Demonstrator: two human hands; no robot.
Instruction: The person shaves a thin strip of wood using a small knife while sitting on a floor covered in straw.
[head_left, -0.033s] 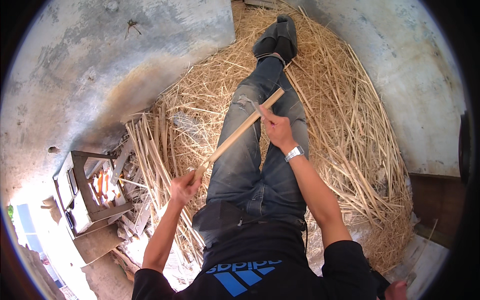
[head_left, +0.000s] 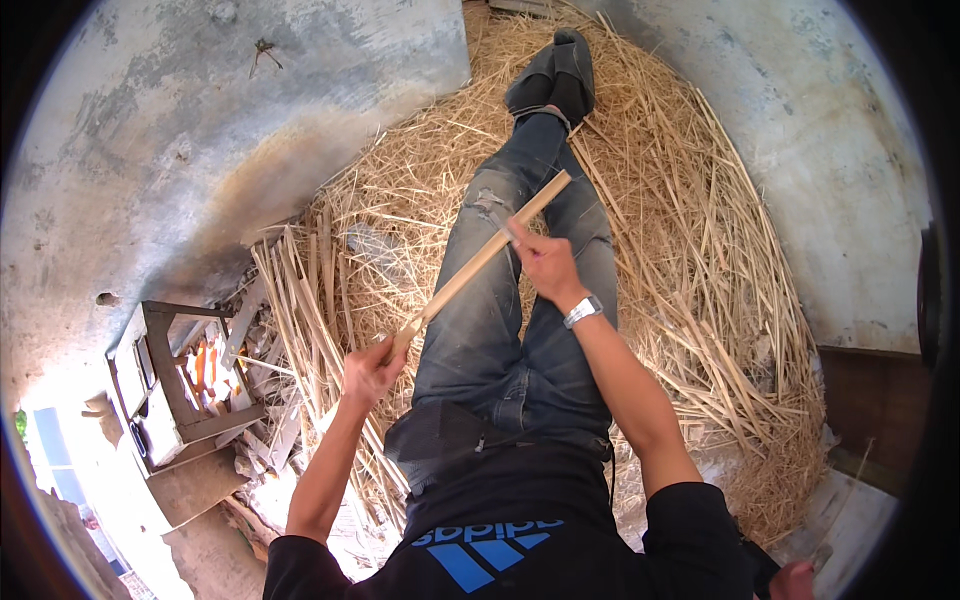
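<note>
A long, pale wooden strip [head_left: 465, 275] lies slantwise above my thighs, its far end past my right knee. My left hand [head_left: 372, 372] is closed round its near end, where the wood looks notched. Higher up the strip, my right hand [head_left: 548, 265] is closed on what looks like a small knife [head_left: 507, 229], its short grey blade against or just over the wood. The handle is hidden in my fingers, and the blade is slightly blurred.
My outstretched legs [head_left: 470, 260] rest on straw and shavings [head_left: 680, 240]. Long thin sticks [head_left: 300, 290] lie at the left, beside a dark wooden frame [head_left: 160, 350] with bright orange pieces within. Worn walls [head_left: 330, 70] rise on both sides.
My right hand and the blade have shifted slightly left and nearer to me along the strip. The strip's far end has tilted a little away; my left hand is nearly still.
</note>
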